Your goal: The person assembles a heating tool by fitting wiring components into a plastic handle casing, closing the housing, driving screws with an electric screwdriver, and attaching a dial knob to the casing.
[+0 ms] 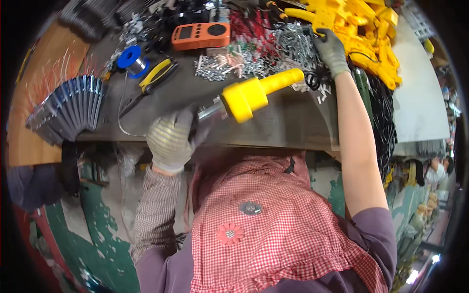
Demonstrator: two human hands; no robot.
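Observation:
My gloved left hand point(171, 139) is closed around the metal shank of a yellow plastic handle piece point(246, 100), which points up and to the right over the bench. Motion blurs the fingertips and part of the shank. At the far right of the bench, my gloved right hand point(333, 52) reaches between a heap of screws point(295, 46) and a pile of yellow plastic housings point(364, 29). Its thumb and fingers look apart and bent at the edge of the heap. Small black rings point(312, 80) lie just below that hand.
On the left are a fan of grey metal parts with wires point(73, 107), a blue solder spool point(133, 61) and yellow-black pliers point(157, 77). An orange multimeter point(201, 36) stands at the back, beside red-sleeved parts point(251, 29). Black cables point(383, 122) hang at the right edge.

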